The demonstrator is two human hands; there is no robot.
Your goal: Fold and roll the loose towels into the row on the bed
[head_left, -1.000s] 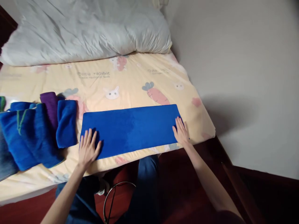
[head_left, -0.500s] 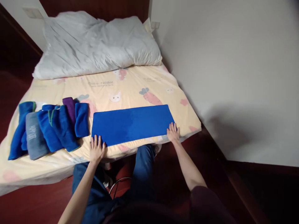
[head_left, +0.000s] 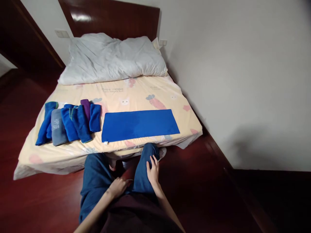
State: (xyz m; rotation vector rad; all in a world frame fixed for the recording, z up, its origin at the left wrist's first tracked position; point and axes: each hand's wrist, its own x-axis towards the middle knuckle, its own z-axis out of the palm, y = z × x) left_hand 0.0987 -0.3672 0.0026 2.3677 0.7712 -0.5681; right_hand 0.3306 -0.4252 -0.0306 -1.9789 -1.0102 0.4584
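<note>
A blue towel [head_left: 141, 125] lies flat as a long rectangle near the front edge of the bed, with a small white tag at its near left corner. My right hand [head_left: 153, 170] rests on my right thigh, fingers spread, holding nothing. On my left thigh lies my left hand [head_left: 118, 187], loosely bent at the inner side, its fingertips partly hidden; nothing shows in it. Both hands are apart from the towel. Left of the towel sit several rolled or folded cloths: blue ones [head_left: 81, 124], a grey one [head_left: 58, 127] with white lettering and a purple one [head_left: 86, 108].
The bed [head_left: 136, 94] has a cream sheet printed with rabbits and carrots. A crumpled pale quilt or pillow [head_left: 114, 60] lies against the dark headboard [head_left: 116, 17]. A white wall [head_left: 243, 81] stands to the right, and dark red floor [head_left: 48, 191] surrounds the bed.
Both hands have let go of the towel's near corners and drawn back onto my thighs. The towel stays flat on the bed. My view has shifted back and tilted.
</note>
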